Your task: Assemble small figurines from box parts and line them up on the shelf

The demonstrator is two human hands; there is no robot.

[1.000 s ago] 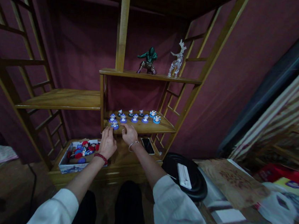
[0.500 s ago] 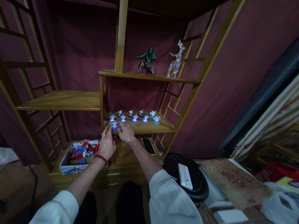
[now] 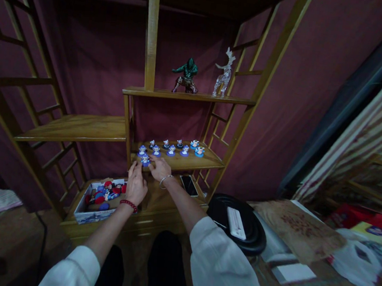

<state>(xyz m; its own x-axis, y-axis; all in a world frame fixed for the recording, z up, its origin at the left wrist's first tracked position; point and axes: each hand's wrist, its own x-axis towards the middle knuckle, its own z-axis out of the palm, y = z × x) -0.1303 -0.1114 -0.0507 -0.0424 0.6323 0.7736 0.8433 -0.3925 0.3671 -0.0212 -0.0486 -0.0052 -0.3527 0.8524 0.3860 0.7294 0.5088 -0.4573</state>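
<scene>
A small purple-and-white figurine (image 3: 145, 159) on a round base stands near the front left edge of the lower shelf (image 3: 189, 163). My right hand (image 3: 161, 169), wearing a silver bracelet, reaches its extended fingers to the right side of that figurine; the fingertips look to touch it. On the other side, my left hand (image 3: 136, 185), with a red bead bracelet, has its fingers stretched up to the shelf edge just below and left of the figurine. Whether they touch it I cannot tell. Behind stand several similar figurines (image 3: 171, 150) in purple, dark and blue.
Below left, an open box (image 3: 92, 216) holds red and blue figurines. A phone (image 3: 189, 185) lies on the lower ledge. The upper shelf carries a green crouching figure (image 3: 187, 75) and a clear deer (image 3: 223, 76). A black round object (image 3: 252, 236) sits at the right.
The view has shifted slightly. Both hands stay at the front figurine, with almost no visible movement, and the figurines keep their places.
</scene>
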